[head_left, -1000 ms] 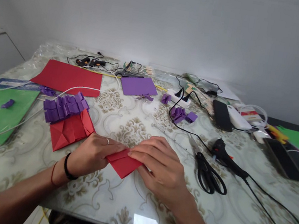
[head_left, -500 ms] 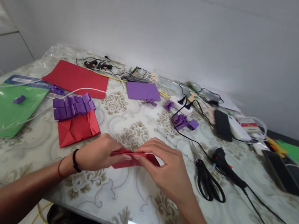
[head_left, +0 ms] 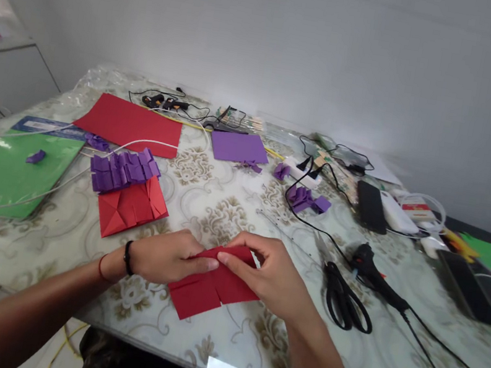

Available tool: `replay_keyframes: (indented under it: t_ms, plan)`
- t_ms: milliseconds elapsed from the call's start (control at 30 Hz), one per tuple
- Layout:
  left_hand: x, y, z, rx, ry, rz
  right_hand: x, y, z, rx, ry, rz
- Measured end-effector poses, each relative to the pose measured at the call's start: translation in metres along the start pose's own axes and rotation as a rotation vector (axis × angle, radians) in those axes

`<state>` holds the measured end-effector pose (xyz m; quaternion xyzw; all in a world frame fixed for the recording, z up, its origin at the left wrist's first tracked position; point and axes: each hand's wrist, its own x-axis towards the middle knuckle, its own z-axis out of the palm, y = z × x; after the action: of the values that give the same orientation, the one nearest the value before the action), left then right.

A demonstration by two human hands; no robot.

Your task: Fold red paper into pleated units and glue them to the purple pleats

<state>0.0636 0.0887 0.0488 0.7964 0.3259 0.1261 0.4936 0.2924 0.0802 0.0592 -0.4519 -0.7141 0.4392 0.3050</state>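
The wall [head_left: 269, 43] is filling the whole back, and below it the table [head_left: 143, 317] is spreading wide under its scrolling floral pattern; out on the left the green pack [head_left: 5, 181] is lying flat, with the red sheet [head_left: 138, 122] sitting just beyond it near the far side. Now to the middle, close to the near edge: the left hand [head_left: 172, 256] is nearly closing, pinching the red paper [head_left: 196, 295] with its thumb on top, and the right hand [head_left: 274, 277] is gripping the same upper edge, its thumb pressing right beside the other, a gap showing between thumb and forefinger! The paper is tilting toward us over the table, a small slit showing in its lower edge. To its left the folded red piece [head_left: 131, 209] is resting, the purple strip [head_left: 128, 170] lying pleated across its top, while the purple sheet [head_left: 239, 147] is lying farther back. Over on the right the glue gun [head_left: 378, 278] is trailing its cord, the scissors [head_left: 344, 298] are lying just beside it, and a purple scrap [head_left: 36, 157] is sitting on the green pack
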Motion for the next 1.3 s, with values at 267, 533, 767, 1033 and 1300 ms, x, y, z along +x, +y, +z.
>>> replay_keyframes:
  t_ms: [267, 533, 767, 1033, 1300]
  plan:
    - [0.003, -0.005, 0.003, -0.023, -0.065, -0.078, 0.003, 0.001, 0.000, 0.050, -0.041, -0.054]
    - [0.006, -0.011, 0.000, 0.075, -0.094, -0.143, 0.004, 0.003, 0.004, 0.016, -0.064, 0.030]
    - [0.006, -0.014, -0.002, -0.023, -0.076, -0.185, 0.005, 0.004, -0.002, 0.004, -0.040, 0.060]
    - [0.006, -0.020, -0.003, -0.289, 0.207, -0.248, 0.010, 0.031, -0.017, 0.337, -0.006, 0.228]
    - [0.011, -0.025, 0.005, -0.448, 0.366, -0.287, 0.014, 0.029, 0.001, 0.441, 0.085, 0.209]
